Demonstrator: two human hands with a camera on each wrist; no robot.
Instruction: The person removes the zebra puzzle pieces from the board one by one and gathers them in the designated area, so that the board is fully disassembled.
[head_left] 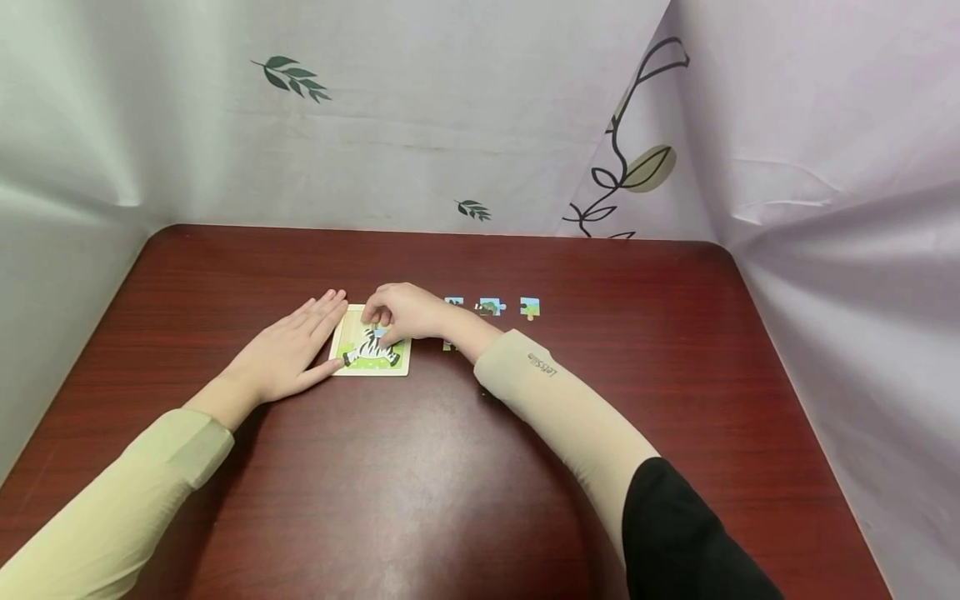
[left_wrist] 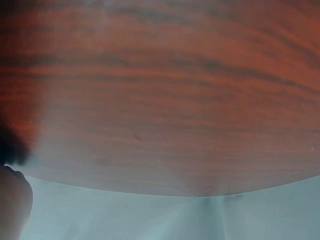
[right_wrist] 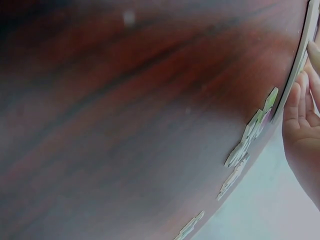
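Observation:
A square wooden puzzle board (head_left: 371, 371) with a zebra picture lies on the table. My left hand (head_left: 288, 350) lies flat with straight fingers along the board's left edge, its thumb at the lower left corner. Over the board's upper right part, my right hand (head_left: 408, 312) pinches a small puzzle piece (head_left: 380, 332) with blue on it between thumb and fingers. That piece is partly hidden by the fingers. In the right wrist view the right hand (right_wrist: 304, 115) shows at the right edge, beside the board's rim (right_wrist: 300, 57).
Right of the board lie several loose puzzle pieces, among them a blue-and-green piece (head_left: 530, 307) and a darker piece (head_left: 491, 307); the right forearm partly hides others. The reddish-brown table (head_left: 360, 500) meets pale curtains (head_left: 420, 125) at the back and sides.

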